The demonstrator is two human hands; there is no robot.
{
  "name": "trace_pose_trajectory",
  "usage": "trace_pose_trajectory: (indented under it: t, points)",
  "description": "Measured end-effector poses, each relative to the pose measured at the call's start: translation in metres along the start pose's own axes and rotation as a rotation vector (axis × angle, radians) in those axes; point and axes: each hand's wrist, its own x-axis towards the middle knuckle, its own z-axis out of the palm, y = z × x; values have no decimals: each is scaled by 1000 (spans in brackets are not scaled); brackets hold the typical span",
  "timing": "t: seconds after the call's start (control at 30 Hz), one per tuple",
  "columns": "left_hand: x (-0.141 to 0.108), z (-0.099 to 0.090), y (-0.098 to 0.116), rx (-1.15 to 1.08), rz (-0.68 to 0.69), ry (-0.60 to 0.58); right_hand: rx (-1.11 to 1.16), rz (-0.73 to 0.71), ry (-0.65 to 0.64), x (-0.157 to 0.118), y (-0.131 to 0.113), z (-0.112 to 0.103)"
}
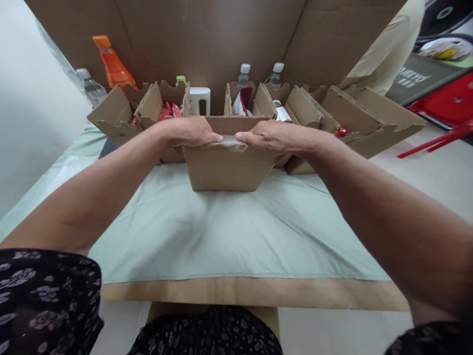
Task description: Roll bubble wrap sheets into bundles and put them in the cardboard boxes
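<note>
Below the fingers, cloth (240,236), spread perhaps to protect table (258,294) | between them, box (223,170), upright | left hand (195,132) and right hand (274,137), fingers clamped on its upper sides, likely to keep it level | beyond the fingers, jug (194,102), standing.

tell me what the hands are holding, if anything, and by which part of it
The left hand and right hand hold the front cardboard box by its upper rim, one toward each side.

White wall (25,103) left, pale floor (332,331), red furniture (447,101).
</note>
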Motion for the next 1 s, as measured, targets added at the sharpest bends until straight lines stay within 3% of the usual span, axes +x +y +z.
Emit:
trace_pose_trajectory:
  t: [0.13,0.23,0.33,0.47,0.6,0.7,0.77,0.83,0.93,1.0]
  points:
    - [16,4,-1,-6,-24,-68,-21,96,-51,2,-3,1]
    - [8,2,-1,4,-5,0,39,-5,-28,-2,8,4]
    - [-11,0,-1,-56,25,206,144,-147,218,-13,20,14]
    - [-29,0,-7,-130,76,401,270,-179,669,-44,21,35]
    - [-19,9,-20,-86,151,292,450,-144,971,-82,19,64]
    - [-10,16,-25,-68,155,183,527,-53,1080,-105,26,88]
    - [-14,19,-22,-62,147,196,557,10,1108,-117,36,104]
    - [-26,24,-19,-70,190,304,579,68,1108,-127,47,117]
    - [-52,44,-27,-166,254,718,591,155,1054,-139,62,131]
    - [-64,67,-43,-297,181,967,589,201,972,-141,71,137]
